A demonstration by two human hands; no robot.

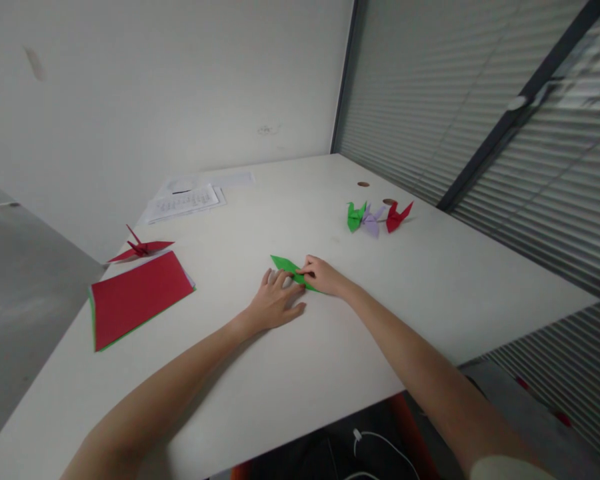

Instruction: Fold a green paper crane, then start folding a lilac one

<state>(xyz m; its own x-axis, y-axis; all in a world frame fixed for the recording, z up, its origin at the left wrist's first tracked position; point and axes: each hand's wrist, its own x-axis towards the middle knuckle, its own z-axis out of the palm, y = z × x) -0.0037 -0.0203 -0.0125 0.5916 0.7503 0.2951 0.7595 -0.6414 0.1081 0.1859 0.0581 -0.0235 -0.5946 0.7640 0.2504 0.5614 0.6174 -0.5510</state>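
Note:
A narrow, pointed strip of folded green origami paper lies slantwise on the white table. My left hand rests beside it with spread fingers, their tips touching its near edge. From the right, my right hand is closed, thumb and index finger pinching down on the paper's middle. Fingers of both hands hide part of the strip, while its far-left tip and a sliver at the right stay visible.
Folded paper cranes, one green, one lilac and one red, stand at the back right. A red crane sits behind a stack of coloured paper on the left. Printed sheets lie farther back.

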